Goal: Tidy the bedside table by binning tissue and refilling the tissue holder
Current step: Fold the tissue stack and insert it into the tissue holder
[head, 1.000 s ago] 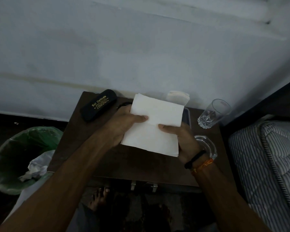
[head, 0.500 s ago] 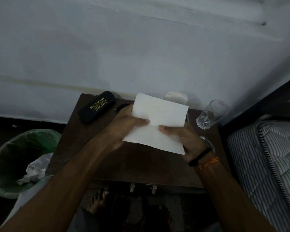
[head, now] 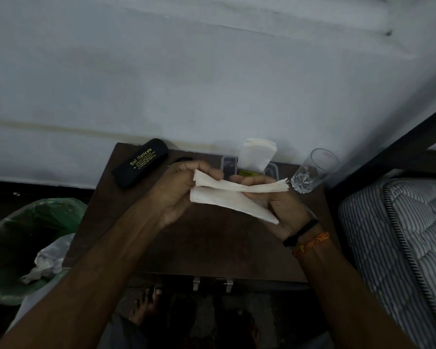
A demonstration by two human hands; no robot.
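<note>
The tissue holder (head: 249, 170) at the table's (head: 212, 248) back edge held folded tissues (head: 256, 153); the bin (head: 15, 248) off its left edge held crumpled tissue (head: 45, 263). Your left hand (head: 179, 195) and right hand (head: 282, 205) pinched a tissue (head: 227, 197) above the table, now folded over where it earlier lay flat.

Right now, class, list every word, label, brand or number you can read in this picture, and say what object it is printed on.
"Sai Opticals": gold lettering on the black spectacle case at the back left of the bedside table.
Smaller gold lines under that name on the case: too small to read.
Faint mark on the drinking glass: too blurred to read.
</note>
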